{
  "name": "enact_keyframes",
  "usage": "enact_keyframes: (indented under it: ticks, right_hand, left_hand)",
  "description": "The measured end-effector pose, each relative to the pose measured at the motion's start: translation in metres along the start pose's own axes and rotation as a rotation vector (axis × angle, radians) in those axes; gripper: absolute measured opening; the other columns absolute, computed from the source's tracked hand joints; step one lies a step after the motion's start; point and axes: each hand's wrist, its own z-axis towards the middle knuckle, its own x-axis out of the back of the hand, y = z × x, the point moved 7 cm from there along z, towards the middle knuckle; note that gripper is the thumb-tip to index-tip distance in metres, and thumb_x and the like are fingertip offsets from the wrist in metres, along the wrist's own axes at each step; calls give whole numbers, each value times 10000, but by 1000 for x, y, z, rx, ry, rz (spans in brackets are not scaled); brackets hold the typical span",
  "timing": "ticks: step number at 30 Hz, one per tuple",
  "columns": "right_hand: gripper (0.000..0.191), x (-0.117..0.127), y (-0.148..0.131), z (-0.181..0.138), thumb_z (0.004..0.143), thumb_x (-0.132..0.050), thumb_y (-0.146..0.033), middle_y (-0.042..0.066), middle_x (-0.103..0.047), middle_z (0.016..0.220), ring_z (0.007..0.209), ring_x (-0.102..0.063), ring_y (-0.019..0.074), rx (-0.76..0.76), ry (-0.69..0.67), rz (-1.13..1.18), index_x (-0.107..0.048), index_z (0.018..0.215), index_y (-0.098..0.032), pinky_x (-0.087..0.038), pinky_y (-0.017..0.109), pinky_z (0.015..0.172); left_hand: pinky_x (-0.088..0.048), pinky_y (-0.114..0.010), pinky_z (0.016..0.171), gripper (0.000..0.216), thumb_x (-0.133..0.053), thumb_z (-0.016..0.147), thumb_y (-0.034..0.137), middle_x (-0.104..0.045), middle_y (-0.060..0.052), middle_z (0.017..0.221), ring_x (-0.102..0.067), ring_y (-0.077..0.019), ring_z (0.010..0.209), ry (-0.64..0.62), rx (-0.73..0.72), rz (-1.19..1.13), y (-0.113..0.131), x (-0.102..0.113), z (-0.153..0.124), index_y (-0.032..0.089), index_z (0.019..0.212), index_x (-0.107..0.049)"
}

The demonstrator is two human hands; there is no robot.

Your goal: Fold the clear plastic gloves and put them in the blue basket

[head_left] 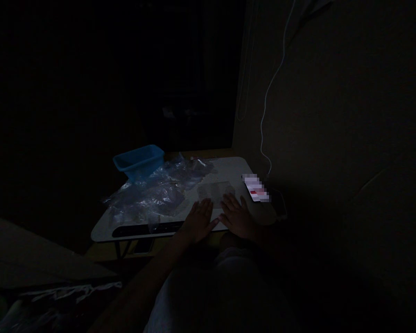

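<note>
Both of my hands rest palm down near the front edge of a small white folding table. My left hand lies flat with its fingers stretched forward over the near left part of a thin greyish see-through sheet. Beside it, my right hand is also flat, fingers somewhat spread on the sheet's near right part. The two thumbs almost meet. What the sheet is made of is hard to tell in the dim light. Left of my hands spreads a pile of crumpled clear plastic bags.
A blue plastic basin stands at the table's back left. A lit phone lies at the right edge, near a white cable hanging along the wall. A dark slot runs along the table's front. The room is very dark.
</note>
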Motion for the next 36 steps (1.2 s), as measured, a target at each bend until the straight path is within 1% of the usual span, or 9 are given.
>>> enact_keyframes:
  ticks: [9,17,22,24,27,29,31,33,36]
  right_hand:
    - [494,-8,32,-17,873,-347,-427,136,-410,1343,1280,-271,298,-36,21,-48,-469,1245,-127,-222,514,994]
    - [504,-11,35,-19,870,-355,-422,152,-420,1332,1265,-295,311,-60,17,-64,-470,1236,-96,-227,505,989]
    - [441,-1,34,-14,858,-404,-361,145,-478,1282,1230,-341,295,-40,49,-41,-513,1194,-97,-272,447,975]
    - [357,5,34,-9,836,-451,-294,123,-526,1230,1176,-400,272,-22,63,-20,-567,1129,-127,-293,419,959]
    - [221,9,35,1,794,-500,-206,78,-592,1123,1073,-466,239,15,60,-1,-650,955,-186,-294,414,939]
    - [171,7,36,8,780,-512,-180,63,-620,1050,1025,-478,230,47,52,-21,-669,845,-197,-276,417,937]
    - [157,3,36,13,768,-518,-152,61,-636,978,983,-482,224,80,38,-65,-668,790,-192,-256,415,939]
    - [155,-2,36,16,756,-519,-126,68,-640,920,944,-486,221,91,23,-108,-660,790,-181,-245,412,937]
    - [150,-3,37,19,750,-514,-116,77,-641,871,901,-498,219,72,10,-121,-650,791,-165,-260,405,911]
  left_hand:
    - [-185,-466,1043,637,-140,882,509,-277,-167,1404,-205,-240,1316,-12,63,5,-26,-10,-14,99,1355,-259]
    - [-213,-487,1023,579,-148,892,467,-317,-155,1391,-238,-254,1305,-59,97,34,-35,-4,-23,120,1303,-361]
    - [-244,-494,1009,479,-266,894,389,-355,-153,1372,-301,-264,1274,-15,92,93,-37,7,-18,128,1275,-391]
    - [-272,-470,1000,397,-318,885,282,-430,-137,1324,-374,-248,1225,12,48,127,-34,14,-11,149,1244,-422]
    - [-359,-415,931,330,-367,837,128,-566,-120,1153,-503,-227,1076,6,-91,169,-27,20,1,152,1135,-507]
    - [-418,-373,838,260,-407,805,98,-615,-120,1006,-566,-218,935,-25,-167,173,-23,19,8,137,1008,-565]
    - [-445,-342,743,191,-440,784,94,-621,-126,899,-588,-209,816,-42,-193,163,-23,18,13,117,907,-585]
    - [-445,-330,696,168,-452,772,81,-616,-132,850,-589,-205,765,-33,-190,161,-24,16,15,102,875,-584]
    - [-435,-322,685,178,-440,787,84,-623,-129,834,-592,-203,759,-3,-169,170,-25,15,17,98,897,-580]
